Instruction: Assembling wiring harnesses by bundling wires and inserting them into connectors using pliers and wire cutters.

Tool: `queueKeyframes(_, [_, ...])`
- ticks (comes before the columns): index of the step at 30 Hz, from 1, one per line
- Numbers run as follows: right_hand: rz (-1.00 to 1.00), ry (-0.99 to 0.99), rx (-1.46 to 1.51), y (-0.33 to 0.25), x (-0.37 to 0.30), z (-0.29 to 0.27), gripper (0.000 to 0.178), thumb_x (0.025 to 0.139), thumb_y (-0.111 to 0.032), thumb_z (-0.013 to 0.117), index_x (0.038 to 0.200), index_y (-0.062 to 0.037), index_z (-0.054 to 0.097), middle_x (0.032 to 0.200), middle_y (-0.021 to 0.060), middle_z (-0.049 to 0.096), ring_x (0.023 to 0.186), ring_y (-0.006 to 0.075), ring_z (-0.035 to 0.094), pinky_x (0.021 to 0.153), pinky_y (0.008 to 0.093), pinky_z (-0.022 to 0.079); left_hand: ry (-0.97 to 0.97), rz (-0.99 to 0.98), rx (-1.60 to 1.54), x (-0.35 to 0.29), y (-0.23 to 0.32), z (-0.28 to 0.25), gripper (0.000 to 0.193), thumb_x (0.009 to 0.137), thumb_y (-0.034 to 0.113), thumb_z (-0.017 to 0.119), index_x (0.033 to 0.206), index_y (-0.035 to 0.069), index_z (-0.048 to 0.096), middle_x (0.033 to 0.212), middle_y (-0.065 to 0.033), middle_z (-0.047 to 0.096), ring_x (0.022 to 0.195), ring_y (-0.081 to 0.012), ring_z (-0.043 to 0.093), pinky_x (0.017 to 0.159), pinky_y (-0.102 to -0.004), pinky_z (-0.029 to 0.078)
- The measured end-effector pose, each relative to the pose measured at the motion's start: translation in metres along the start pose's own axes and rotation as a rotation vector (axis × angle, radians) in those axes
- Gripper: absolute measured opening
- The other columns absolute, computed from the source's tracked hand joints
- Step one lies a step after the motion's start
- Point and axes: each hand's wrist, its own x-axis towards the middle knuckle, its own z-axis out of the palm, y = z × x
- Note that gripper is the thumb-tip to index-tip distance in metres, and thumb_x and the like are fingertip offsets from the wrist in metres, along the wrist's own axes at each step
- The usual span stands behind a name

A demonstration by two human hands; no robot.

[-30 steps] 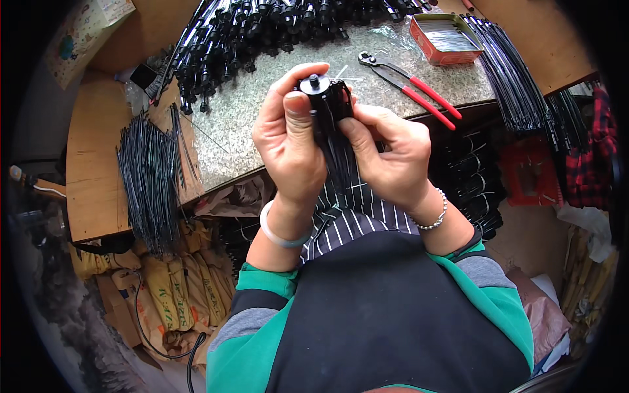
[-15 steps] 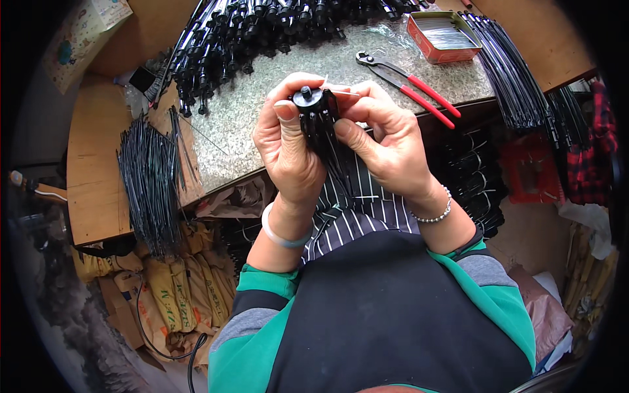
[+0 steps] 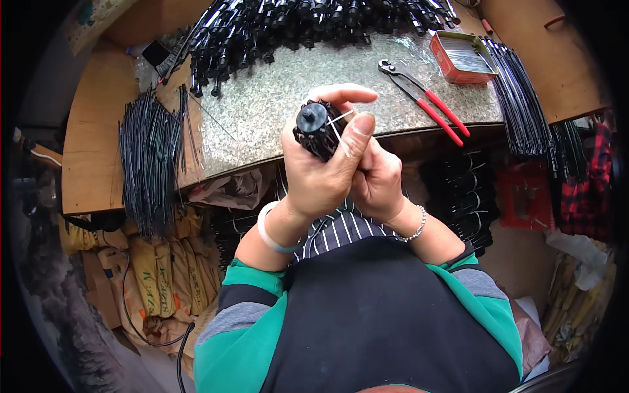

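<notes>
My left hand (image 3: 314,180) is closed round a bundle of thin black ribs, like an umbrella frame, topped by a round black hub (image 3: 312,118) with a short central stub. The hub faces up. A thin white wire (image 3: 341,117) crosses beside it near my left thumb, and a second white strand slants down along the thumb. Just right of and below that thumb, my right hand (image 3: 381,180) is curled shut against my left hand. Its fingertips and whatever they grip are hidden, as is the lower part of the bundle.
Red-handled pliers (image 3: 426,101) lie on the speckled tabletop (image 3: 262,124). Beside them stands a red tin (image 3: 462,59) of thin wires. Many black frames (image 3: 288,26) are heaped at the back. Bundles of black rods lie left (image 3: 147,160) and right (image 3: 521,98), overhanging the edge.
My right hand has moved from the hub's right side down against my left hand, and its fingers have curled in. The bundle has tilted, its hub turning upward. The view has shifted slightly.
</notes>
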Motion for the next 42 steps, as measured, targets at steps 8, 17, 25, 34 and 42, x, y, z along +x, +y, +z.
queueKeyframes(8, [-0.677,0.077,-0.643,-0.061,0.049,-0.048,0.056,0.071,-0.050,0.064,0.101,-0.0036,0.061,0.088,0.0092,0.055,0.068,0.0198,0.048,0.066,0.0304,0.040,0.041,0.260,0.219,-0.011,-0.003,-0.001,0.032,0.080,0.011,0.065,0.107,-0.001,0.053,0.084,-0.0052,0.058,0.062,-0.0062,0.050,0.056,-0.0210,0.042])
queueKeyframes(17, [0.280,-0.171,0.203,-0.047,0.038,-0.071,0.029,0.091,-0.026,0.052,0.077,-0.0007,0.052,0.061,0.0040,0.050,0.049,0.0062,0.045,0.046,0.0169,0.035,0.112,-0.081,0.114,-0.007,0.004,-0.016,0.026,0.089,0.005,0.047,0.112,-0.007,0.047,0.058,0.0037,0.042,0.047,-0.0016,0.035,0.044,-0.0168,0.028])
queueKeyframes(25, [-0.033,-0.160,-1.152,0.044,0.039,-0.131,0.011,0.086,-0.014,0.055,0.087,-0.0032,0.053,0.089,0.0096,0.050,0.080,0.0223,0.050,0.070,0.0294,0.041,0.214,-0.141,-0.042,-0.008,0.006,-0.026,0.012,0.089,0.004,0.051,0.099,-0.002,0.053,0.059,0.0044,0.045,0.047,-0.0002,0.036,0.043,-0.0158,0.028])
queueKeyframes(34, [0.302,-0.602,0.064,-0.046,0.040,-0.122,0.027,0.073,-0.025,0.071,0.080,-0.0036,0.056,0.091,0.0046,0.040,0.083,0.0135,0.040,0.072,0.0236,0.034,0.217,-0.133,0.121,-0.002,-0.008,-0.031,0.015,0.090,0.004,0.048,0.102,-0.005,0.049,0.056,0.0028,0.042,0.044,-0.0017,0.033,0.041,-0.0177,0.029])
queueKeyframes(42, [0.245,-0.649,-0.089,-0.067,0.047,-0.112,0.021,0.073,-0.016,0.071,0.086,-0.0048,0.060,0.093,0.0050,0.041,0.084,0.0137,0.042,0.071,0.0232,0.037,0.231,-0.122,0.083,-0.003,-0.010,-0.029,0.016,0.090,0.004,0.049,0.103,-0.005,0.049,0.058,0.0027,0.043,0.045,-0.0008,0.035,0.042,-0.0167,0.030])
